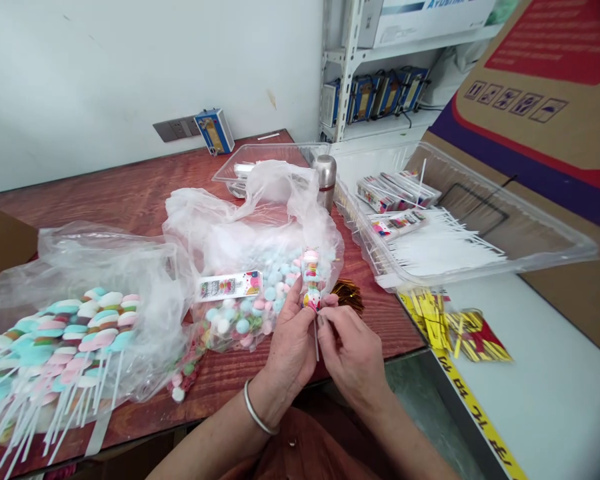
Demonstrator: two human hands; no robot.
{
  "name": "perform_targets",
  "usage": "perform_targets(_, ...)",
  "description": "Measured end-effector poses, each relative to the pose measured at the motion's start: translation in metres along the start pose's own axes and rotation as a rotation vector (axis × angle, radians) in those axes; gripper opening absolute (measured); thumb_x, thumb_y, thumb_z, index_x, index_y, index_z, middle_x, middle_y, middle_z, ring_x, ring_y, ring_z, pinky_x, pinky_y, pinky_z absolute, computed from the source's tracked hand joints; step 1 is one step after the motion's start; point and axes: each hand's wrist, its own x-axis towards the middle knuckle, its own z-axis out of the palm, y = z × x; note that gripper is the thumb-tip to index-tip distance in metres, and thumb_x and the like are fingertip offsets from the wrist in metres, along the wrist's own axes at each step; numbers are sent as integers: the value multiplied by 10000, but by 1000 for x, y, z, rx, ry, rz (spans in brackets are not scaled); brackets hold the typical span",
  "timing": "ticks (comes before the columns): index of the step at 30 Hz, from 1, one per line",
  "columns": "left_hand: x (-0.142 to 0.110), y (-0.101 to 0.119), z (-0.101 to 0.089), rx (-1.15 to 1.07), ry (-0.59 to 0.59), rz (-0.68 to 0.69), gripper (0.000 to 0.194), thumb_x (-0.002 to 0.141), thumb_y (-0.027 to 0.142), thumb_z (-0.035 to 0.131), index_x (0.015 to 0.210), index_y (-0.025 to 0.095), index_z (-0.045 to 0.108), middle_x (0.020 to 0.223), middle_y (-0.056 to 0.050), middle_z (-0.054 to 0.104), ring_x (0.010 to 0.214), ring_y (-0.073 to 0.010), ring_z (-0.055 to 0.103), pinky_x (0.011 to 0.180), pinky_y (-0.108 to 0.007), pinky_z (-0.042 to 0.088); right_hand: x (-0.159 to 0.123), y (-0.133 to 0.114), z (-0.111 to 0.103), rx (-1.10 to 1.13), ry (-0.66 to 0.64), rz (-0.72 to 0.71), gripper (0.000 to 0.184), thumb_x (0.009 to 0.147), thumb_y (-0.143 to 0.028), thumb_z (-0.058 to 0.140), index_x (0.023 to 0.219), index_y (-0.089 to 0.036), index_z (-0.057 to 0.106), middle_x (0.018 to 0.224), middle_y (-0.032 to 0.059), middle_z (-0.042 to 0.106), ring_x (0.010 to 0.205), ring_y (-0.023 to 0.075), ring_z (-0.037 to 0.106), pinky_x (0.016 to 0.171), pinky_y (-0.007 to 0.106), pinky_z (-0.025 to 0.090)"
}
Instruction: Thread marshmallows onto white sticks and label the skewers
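Observation:
My left hand (291, 343), with a bangle at the wrist, is closed around the lower end of a marshmallow candy stick (311, 263). The candy stands upright in a clear printed bag, its white stick pointing down between my hands. Close against it, my right hand (356, 350) is closed in a pinch at the bag's gathered neck; what lies between those fingertips is too small to make out. Just behind the right hand is a bundle of shiny gold ties (349, 295). Left of the held candy, a stack of printed bags (230, 285) rests on a plastic bag of loose marshmallows (243, 325).
Finished-looking marshmallow sticks (60, 340) lie in clear plastic at the left. On the right, a clear tray (545, 250) holds white sticks (445, 243) and printed packs. A steel flask (326, 175) stands behind. Yellow-gold ties (430, 317) lie on the lower white surface.

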Motion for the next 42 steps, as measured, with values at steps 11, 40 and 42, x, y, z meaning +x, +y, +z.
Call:
perform_targets(11, 9, 16, -5, -93, -170, -15, 265, 794, 192, 685, 1050, 168, 621, 1027, -64, 671, 878, -182, 667, 837, -332, 528, -20, 4, -5, 349, -242, 365, 217, 1006, -317, 415, 985, -225, 611, 896, 34, 705, 753, 183, 654, 669, 254, 451)
perform_targets(40, -5, -16, -19, 114, -146, 63, 254, 828, 334, 687, 959, 136, 775, 973, -110, 744, 1001, -227, 638, 978, -345, 437, -15, 3, 18, 703, -17, 586, 312, 929, -487, 524, 913, -199, 642, 926, 57, 682, 920, 214, 617, 795, 303, 501)
perform_targets(42, -3, -18, -22, 184, -107, 65, 243, 812, 353, 711, 905, 138, 774, 865, -86, 740, 859, -198, 644, 868, -318, 473, -19, 4, 23, 788, -10, 625, 320, 935, -492, 518, 953, -198, 642, 917, 53, 680, 873, 200, 623, 758, 295, 512)
